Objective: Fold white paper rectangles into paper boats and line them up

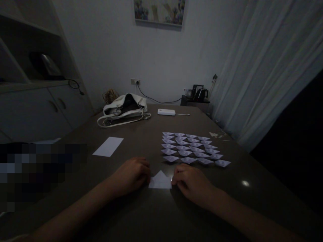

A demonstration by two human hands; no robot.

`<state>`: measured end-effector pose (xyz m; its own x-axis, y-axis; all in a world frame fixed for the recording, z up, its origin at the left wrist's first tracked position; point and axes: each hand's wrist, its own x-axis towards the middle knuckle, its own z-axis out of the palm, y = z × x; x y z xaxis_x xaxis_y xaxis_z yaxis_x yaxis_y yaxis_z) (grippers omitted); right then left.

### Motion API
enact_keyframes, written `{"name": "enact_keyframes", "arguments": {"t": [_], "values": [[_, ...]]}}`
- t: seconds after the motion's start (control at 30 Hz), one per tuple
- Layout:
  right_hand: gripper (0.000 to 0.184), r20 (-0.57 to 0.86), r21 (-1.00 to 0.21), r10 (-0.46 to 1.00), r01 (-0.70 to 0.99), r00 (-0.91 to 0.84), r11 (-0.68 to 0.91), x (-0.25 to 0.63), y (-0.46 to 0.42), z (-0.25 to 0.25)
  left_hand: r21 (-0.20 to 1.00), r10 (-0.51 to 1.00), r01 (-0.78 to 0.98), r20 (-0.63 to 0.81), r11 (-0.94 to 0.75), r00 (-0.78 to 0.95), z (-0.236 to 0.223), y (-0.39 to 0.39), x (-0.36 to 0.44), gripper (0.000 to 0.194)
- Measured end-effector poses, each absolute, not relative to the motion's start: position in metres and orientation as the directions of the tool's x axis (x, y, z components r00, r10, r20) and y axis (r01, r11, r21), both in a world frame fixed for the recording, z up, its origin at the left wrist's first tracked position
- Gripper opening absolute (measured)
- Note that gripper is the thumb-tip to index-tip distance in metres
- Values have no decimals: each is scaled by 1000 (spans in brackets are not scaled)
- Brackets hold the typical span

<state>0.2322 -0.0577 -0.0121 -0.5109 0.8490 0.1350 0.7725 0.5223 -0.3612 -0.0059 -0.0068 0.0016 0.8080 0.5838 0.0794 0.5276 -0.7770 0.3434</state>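
A small folded sheet of white paper (160,182) lies on the table before me, with a pointed peak at the top and a straight strip along its lower edge. My left hand (133,174) is closed, its curled fingers at the paper's left end. At the right end, my right hand (190,181) pinches the edge between thumb and fingers. Just beyond, to the right, several folded paper boats (185,153) stand in neat rows. A flat blank sheet of paper (109,147) rests to the left, past my left hand.
On the dark table (141,141), a white handbag (124,109) sits at the far left and a white power bank (166,112) with a short cable near the far edge. A black kettle (200,94) stands behind. A pale curtain (234,74) hangs on the right.
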Motion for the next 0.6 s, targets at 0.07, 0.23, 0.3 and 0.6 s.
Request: {"name": "enact_keyframes", "arguments": {"t": [0.07, 0.23, 0.3, 0.6], "values": [[24, 141, -364, 848, 770, -510, 524, 232, -58, -13, 351, 583, 524, 82, -776, 809, 0, -6, -6, 29], [22, 208, -340, 820, 746, -534, 572, 231, -58, -15, 349, 590, 530, 88, -773, 802, -2, -6, -6, 28], [20, 241, -293, 797, 741, -554, 604, 230, -58, -16, 347, 599, 540, 88, -767, 796, -3, -6, -6, 26], [34, 208, -201, 679, 648, -704, 734, 216, -69, -15, 374, 619, 557, 61, -742, 783, -5, -6, -7, 26]]}}
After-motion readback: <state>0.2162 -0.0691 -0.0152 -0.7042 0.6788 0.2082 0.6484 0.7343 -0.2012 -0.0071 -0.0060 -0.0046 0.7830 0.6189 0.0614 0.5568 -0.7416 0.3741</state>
